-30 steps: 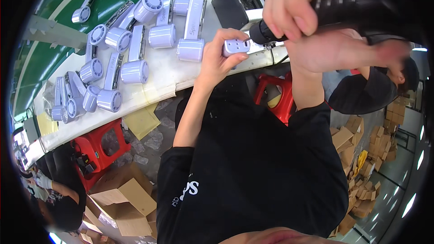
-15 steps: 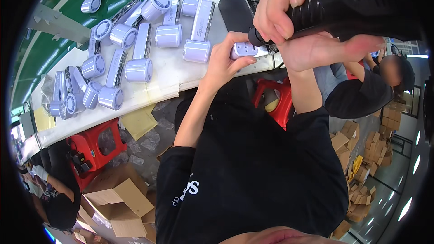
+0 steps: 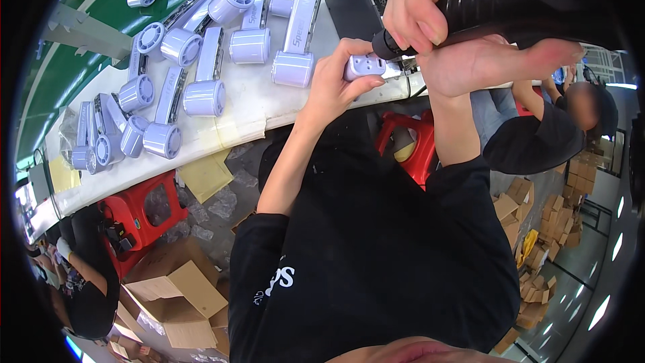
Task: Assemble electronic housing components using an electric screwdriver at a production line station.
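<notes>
My left hand [image 3: 334, 84] is closed around a small lavender piece [image 3: 363, 67], with thumb and fingers on either side of it. Small holes and a slot show on the face turned up; the rest of the piece is hidden in the hand. My right hand [image 3: 460, 70] grips a black power screwdriver [image 3: 531, 7], its fingers wrapped over the ribbed front part. The tool's nose [image 3: 384, 46] points at the lavender piece, close to its upper edge; whether they touch I cannot tell. To the left, several lavender handheld fans [image 3: 293, 68] lie on the white table [image 3: 252, 104].
A black panel [image 3: 351, 3] stands on the table behind my hands. Red stools [image 3: 144, 208] [image 3: 411, 144], an open cardboard box [image 3: 178, 289] and plastic wrap are below the table. A co-worker [image 3: 537, 134] is at the right, another person [image 3: 87, 282] at the lower left.
The screwdriver's nose has shifted slightly up and right against the lavender piece, so more of its face, with the slot, shows. Both hands keep their grip. The whole view has moved a little.
</notes>
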Demonstrator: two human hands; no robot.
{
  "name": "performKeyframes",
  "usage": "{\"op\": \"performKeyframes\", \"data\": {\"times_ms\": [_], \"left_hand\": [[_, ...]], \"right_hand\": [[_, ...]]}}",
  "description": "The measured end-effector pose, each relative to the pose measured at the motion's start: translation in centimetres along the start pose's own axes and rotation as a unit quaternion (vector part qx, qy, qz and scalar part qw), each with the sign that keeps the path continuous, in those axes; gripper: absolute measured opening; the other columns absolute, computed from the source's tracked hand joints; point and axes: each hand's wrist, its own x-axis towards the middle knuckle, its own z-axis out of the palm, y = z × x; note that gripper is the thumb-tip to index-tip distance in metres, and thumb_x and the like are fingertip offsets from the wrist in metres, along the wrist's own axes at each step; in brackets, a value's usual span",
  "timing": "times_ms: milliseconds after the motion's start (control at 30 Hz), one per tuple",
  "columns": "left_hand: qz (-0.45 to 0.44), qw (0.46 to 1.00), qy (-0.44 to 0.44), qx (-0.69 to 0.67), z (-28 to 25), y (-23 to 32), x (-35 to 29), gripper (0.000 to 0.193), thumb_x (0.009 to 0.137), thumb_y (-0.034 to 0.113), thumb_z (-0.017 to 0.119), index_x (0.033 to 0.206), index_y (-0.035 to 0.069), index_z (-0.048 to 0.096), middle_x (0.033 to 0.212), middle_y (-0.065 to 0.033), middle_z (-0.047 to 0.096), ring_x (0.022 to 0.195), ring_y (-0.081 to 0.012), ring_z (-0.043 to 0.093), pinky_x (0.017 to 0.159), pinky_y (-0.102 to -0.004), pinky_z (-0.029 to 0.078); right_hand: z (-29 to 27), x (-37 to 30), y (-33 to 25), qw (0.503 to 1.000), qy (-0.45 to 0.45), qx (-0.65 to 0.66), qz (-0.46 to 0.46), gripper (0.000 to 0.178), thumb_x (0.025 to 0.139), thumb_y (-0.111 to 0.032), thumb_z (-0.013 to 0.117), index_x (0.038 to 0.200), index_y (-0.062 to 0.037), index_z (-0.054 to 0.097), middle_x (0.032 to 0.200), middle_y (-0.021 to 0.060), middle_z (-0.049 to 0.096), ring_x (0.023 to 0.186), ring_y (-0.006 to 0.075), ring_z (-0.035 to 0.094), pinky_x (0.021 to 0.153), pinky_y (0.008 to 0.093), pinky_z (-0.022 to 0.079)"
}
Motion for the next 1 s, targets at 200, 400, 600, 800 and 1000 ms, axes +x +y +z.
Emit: {"op": "performKeyframes", "data": {"times_ms": [200,400,600,800,1000], "left_hand": [[-0.002,1.000,0.005,-0.008,0.1,-0.1,-0.1,0.043,0.074,0.025,0.076,0.102,0.004,0.051,0.084,-0.0082,0.063,0.064,-0.0176,0.059,0.060,-0.0271,0.046],[0.010,1.000,0.007,-0.001,0.1,-0.2,-0.1,0.043,0.074,0.025,0.076,0.102,0.004,0.052,0.084,-0.0084,0.062,0.065,-0.0180,0.058,0.060,-0.0274,0.046],[0.007,1.000,0.001,0.005,0.0,0.1,-0.2,0.043,0.074,0.027,0.076,0.102,0.004,0.052,0.086,-0.0088,0.062,0.067,-0.0189,0.058,0.062,-0.0277,0.046],[0.102,0.995,0.013,0.018,0.7,0.6,0.1,0.046,0.075,0.031,0.074,0.103,0.004,0.052,0.090,-0.0102,0.063,0.075,-0.0213,0.061,0.067,-0.0279,0.048],[0.067,0.997,0.004,-0.045,0.8,-0.5,0.0,0.046,0.078,0.035,0.069,0.105,0.004,0.049,0.092,-0.0122,0.062,0.078,-0.0207,0.061,0.068,-0.0283,0.049]], "right_hand": [[-0.9,0.0,-0.3,0.984,-0.046,-0.171,0.002,0.091,0.061,-0.093,0.031,0.077,-0.0048,0.049,0.051,0.0058,0.049,0.036,0.0124,0.045,0.039,0.0203,0.042],[0.3,0.0,-0.6,0.962,0.011,-0.273,0.023,0.091,0.061,-0.093,0.031,0.076,-0.0052,0.051,0.051,0.0056,0.050,0.036,0.0132,0.046,0.040,0.0209,0.043],[-2.5,0.6,-0.3,0.969,-0.124,-0.205,-0.054,0.091,0.062,-0.092,0.029,0.076,-0.0055,0.051,0.051,0.0055,0.050,0.037,0.0143,0.046,0.041,0.0213,0.044],[-1.8,-0.7,-3.3,0.994,-0.089,-0.062,0.026,0.083,0.069,-0.086,0.035,0.086,-0.0068,0.050,0.057,0.0041,0.048,0.042,0.0138,0.044,0.043,0.0251,0.040],[-8.3,-3.2,-6.4,0.939,-0.174,-0.289,-0.071,0.088,0.067,-0.090,0.025,0.092,-0.0095,0.047,0.058,-0.0003,0.040,0.041,0.0102,0.035,0.039,0.0245,0.031]]}}
